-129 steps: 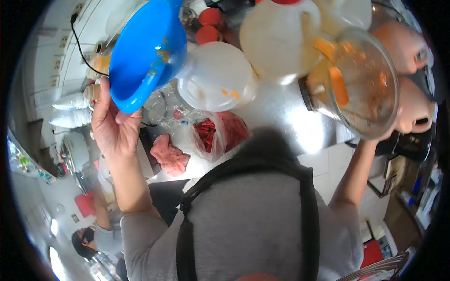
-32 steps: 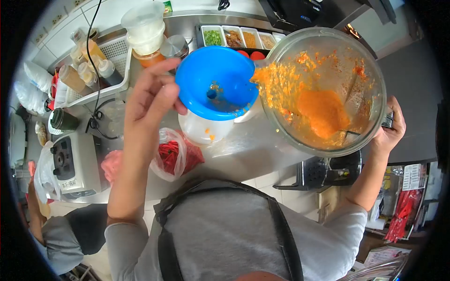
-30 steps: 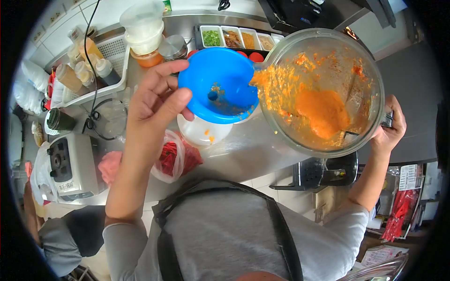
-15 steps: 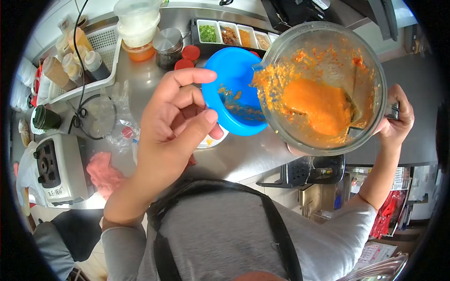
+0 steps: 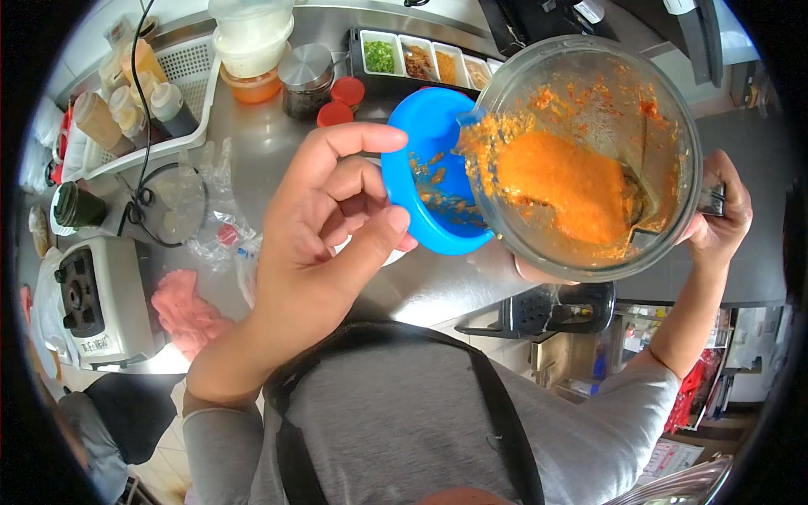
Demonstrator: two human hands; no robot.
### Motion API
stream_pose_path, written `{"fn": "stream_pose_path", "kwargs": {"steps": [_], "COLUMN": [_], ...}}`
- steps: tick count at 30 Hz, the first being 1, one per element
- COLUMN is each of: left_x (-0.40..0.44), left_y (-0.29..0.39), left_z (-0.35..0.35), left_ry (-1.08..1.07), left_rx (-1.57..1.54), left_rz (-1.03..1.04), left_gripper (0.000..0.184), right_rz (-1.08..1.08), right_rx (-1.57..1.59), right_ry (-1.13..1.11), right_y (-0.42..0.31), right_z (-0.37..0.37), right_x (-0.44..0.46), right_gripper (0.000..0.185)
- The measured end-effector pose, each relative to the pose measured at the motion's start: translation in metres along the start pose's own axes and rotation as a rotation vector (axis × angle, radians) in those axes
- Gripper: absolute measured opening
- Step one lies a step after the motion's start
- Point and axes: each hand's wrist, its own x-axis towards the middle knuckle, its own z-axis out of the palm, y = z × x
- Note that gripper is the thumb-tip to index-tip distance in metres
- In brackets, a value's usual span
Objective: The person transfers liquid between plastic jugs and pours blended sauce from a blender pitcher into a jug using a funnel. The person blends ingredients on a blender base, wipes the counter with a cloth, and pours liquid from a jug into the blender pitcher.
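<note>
Our right hand (image 5: 725, 215) grips the tilted jug (image 5: 593, 97) above the worktop (image 5: 421, 286), its lip at the blue funnel (image 5: 431, 118) in our left hand (image 5: 307, 215). Much orange paste (image 5: 564, 181) is in the jug, some in the funnel.

Side things on a steel counter (image 5: 257, 147)
White basket (image 5: 195, 76) of bottles (image 5: 99, 122) and black topping tray (image 5: 358, 63) near the back edge; pink cloth (image 5: 187, 311) by the front.
</note>
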Motion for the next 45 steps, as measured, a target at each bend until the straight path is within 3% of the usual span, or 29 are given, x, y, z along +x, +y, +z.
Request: {"fn": "stream_pose_path", "kwargs": {"steps": [10,24,45], "left_x": [0.002,0.002,0.003], "left_y": [-0.003,-0.003,-0.004], "left_z": [0.001,-0.003,-0.002], "left_ry": [0.021,-0.032,-0.019], "left_rx": [0.008,-0.023,0.002], "left_rz": [0.049,0.046,0.075], "left_gripper": [0.044,0.041,0.042], "right_rz": [0.030,0.015,0.037], "right_rx": [0.007,0.076,0.084], "right_ry": [0.065,-0.113,-0.094], "right_y": [-0.010,-0.012,-0.015], "right_z": [0.010,0.002,0.007], "right_x": [0.013,0.023,0.029], "right_gripper": [0.087,0.080,0.077]}}
